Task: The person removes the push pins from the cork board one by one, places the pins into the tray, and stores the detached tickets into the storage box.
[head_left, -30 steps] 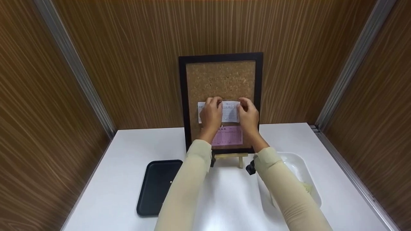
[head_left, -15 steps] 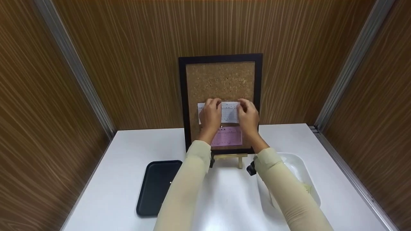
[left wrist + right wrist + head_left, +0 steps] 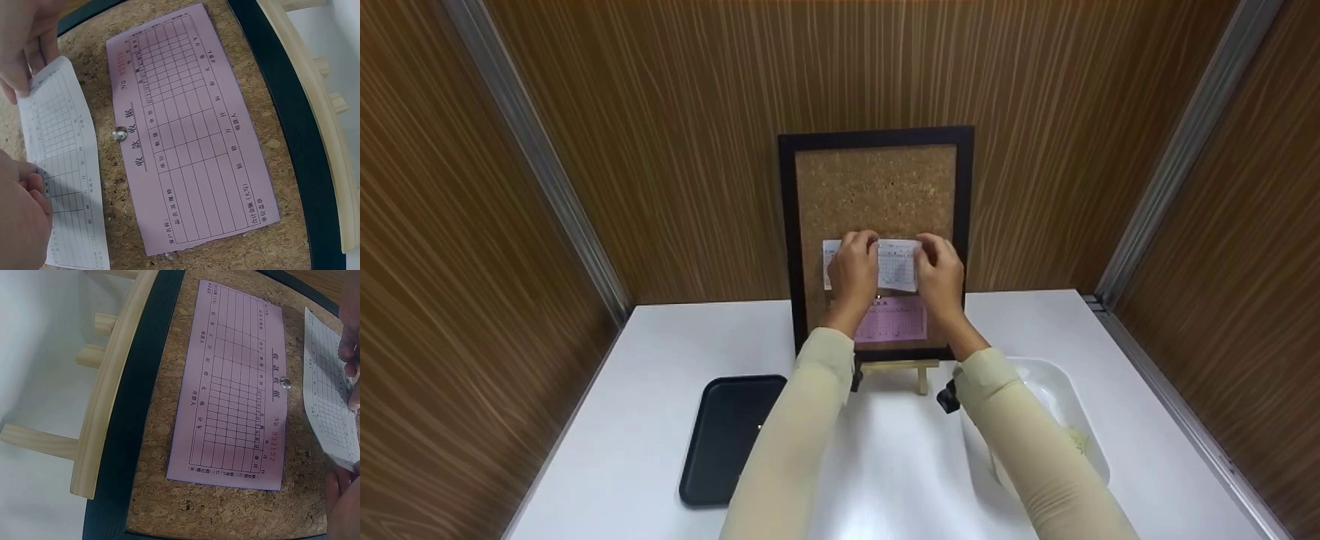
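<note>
A white receipt slip (image 3: pixel 897 264) lies across the middle of a black-framed cork board (image 3: pixel 877 187). My left hand (image 3: pixel 853 271) covers part of it, with curled fingers pinching at its upper edge; whether a pin is between the fingertips is hidden. My right hand (image 3: pixel 940 274) pinches the slip's right end, which bows off the cork in the right wrist view. Just below, a pink receipt slip (image 3: pixel 185 135) is fixed to the board by a clear, shiny push pin (image 3: pixel 120 134) at its top edge.
A small wooden easel (image 3: pixel 900 365) bears the board on the white table (image 3: pixel 885 450). At left lies a black tray (image 3: pixel 727 442) with a small shiny item in it. A white tray (image 3: pixel 1057 390) with a yellowish paper (image 3: pixel 1078 439) sits at right, partly under my sleeve.
The right end of the white slip has dipped slightly, and its lower edge now slopes down to the right. My right hand has shifted a little downward; the left has barely moved.
</note>
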Motion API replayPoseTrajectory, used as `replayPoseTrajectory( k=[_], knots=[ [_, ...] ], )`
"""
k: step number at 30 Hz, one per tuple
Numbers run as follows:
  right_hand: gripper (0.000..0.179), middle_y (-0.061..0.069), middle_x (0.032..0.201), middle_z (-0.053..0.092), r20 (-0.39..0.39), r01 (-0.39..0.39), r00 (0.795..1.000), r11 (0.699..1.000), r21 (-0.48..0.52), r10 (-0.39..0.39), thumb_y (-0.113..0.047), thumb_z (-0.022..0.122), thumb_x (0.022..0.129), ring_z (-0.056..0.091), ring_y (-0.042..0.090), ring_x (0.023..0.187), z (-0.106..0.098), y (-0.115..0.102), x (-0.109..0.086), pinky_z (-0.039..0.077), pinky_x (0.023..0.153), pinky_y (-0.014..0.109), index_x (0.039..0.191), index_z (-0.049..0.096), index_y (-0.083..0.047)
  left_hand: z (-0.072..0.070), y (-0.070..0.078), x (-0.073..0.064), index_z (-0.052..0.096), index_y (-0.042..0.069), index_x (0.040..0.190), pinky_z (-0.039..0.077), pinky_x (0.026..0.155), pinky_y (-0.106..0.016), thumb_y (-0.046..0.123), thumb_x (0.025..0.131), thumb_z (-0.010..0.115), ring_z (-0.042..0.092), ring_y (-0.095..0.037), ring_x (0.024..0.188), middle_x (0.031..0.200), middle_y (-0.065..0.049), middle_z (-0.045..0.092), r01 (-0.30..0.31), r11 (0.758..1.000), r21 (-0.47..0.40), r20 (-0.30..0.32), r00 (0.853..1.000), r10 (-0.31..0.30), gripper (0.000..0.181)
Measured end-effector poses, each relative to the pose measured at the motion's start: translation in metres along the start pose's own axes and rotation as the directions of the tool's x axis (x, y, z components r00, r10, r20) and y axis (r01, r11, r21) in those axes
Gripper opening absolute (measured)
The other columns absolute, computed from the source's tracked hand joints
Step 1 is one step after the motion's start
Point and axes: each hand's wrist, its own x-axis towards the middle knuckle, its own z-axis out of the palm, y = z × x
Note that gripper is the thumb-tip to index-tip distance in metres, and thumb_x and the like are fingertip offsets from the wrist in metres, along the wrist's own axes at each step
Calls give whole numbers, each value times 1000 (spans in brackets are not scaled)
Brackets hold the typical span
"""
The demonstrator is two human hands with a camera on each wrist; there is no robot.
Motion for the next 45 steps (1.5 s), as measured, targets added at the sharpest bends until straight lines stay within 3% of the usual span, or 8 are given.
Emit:
replayPoseTrajectory(
  k=[15,24,31,35,42,45],
  knots=[
    [20,15,108,63,14,-5,1000,1000,15,5,-3,57,99,58,21,94,-2,-1,1,46,82,30,117,67,2,-4,-2,4,76,17,102,55,76,-35,20,96,67,71,-16,91,100,0,73,31,999,-31,62,998,-29,11],
    [21,16,108,63,24,0,1000,1000,29,-1,-4,58,100,59,22,95,-2,-3,1,47,83,30,118,67,2,-9,-3,6,76,15,103,53,82,-34,20,95,68,69,-16,95,101,-1,72,74,989,-126,118,991,-59,12],
    [21,15,109,63,27,14,1000,999,32,-15,-5,58,100,58,20,95,-4,-5,-1,47,83,28,118,67,1,-13,-3,6,75,9,102,53,86,-30,13,94,69,68,-17,95,103,-5,72,136,928,-346,175,981,-79,11],
    [21,14,110,62,34,1,999,999,44,-2,-6,57,101,58,20,97,-6,-7,-3,47,83,28,119,66,0,-16,-4,3,75,8,101,51,85,-27,11,93,70,66,-16,96,102,-5,72,150,898,-414,182,980,-80,10],
    [24,11,113,61,51,-20,999,998,59,16,-10,55,103,59,19,97,-15,-16,-8,47,80,25,123,65,-3,-26,-3,-4,75,5,101,46,81,-23,8,92,70,62,-12,94,100,-6,73,177,807,-563,196,978,-77,11],
    [24,11,113,60,54,-15,999,997,79,11,-10,55,103,58,17,97,-18,-18,-11,47,80,24,124,65,-3,-31,-2,-9,74,4,101,45,81,-23,7,92,69,61,-12,94,100,-7,72,178,785,-594,199,977,-71,10]
  ],
)
